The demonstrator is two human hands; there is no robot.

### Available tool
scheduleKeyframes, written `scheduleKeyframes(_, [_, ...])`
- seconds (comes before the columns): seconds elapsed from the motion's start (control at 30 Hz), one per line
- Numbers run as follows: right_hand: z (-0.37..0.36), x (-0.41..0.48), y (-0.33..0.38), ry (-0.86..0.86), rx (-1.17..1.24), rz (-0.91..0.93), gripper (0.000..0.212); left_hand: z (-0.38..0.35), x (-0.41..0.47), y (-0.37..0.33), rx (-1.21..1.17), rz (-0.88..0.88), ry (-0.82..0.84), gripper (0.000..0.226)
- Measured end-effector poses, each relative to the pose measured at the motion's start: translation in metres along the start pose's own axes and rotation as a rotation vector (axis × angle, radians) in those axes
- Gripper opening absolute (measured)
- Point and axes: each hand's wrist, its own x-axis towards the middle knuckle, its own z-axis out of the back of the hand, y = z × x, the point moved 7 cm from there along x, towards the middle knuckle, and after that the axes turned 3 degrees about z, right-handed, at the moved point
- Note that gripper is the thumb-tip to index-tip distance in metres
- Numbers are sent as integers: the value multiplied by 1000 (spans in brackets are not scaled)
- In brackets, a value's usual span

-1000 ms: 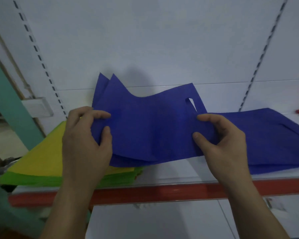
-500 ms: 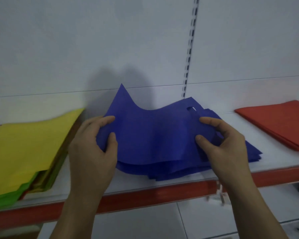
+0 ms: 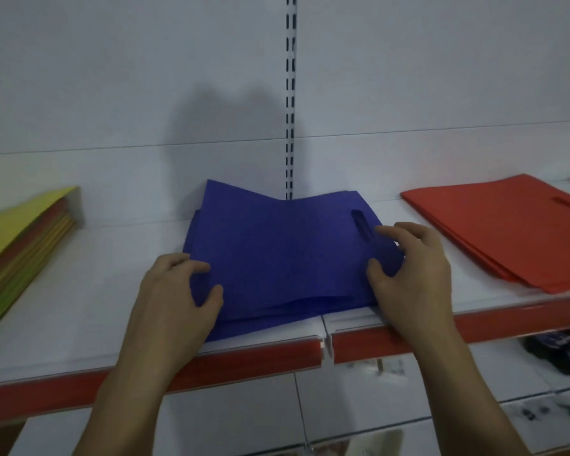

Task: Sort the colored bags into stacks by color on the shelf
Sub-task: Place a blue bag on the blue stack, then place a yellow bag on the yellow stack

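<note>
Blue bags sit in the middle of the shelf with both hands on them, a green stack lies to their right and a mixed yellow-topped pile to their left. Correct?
Not quite: the head view shows the stack to the right of the blue bags is red, not green. The rest holds: the left hand and right hand are on the blue bags mid-shelf, and the yellow-topped pile lies to their left.

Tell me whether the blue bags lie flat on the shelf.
Not quite flat: the blue bags rest on the shelf, but their back edge curls up against the wall.
</note>
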Motion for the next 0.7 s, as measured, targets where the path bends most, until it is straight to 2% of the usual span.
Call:
scheduleKeyframes(0.13, [-7,-1,-2,54,-68,-6,46,2,-3,3,31,99,-17,39])
scheduleKeyframes(0.4, [-5,0,0,136,-131,-4,35,1,-8,-5,16,33,20,39])
scheduleKeyframes(0.57, [-5,0,18,192,-274,37,42,4,-8,0,46,5,157,59])
scheduleKeyframes(0.7, [-10,-4,54,231,-252,100,47,35,-6,3,130,-62,82,68])
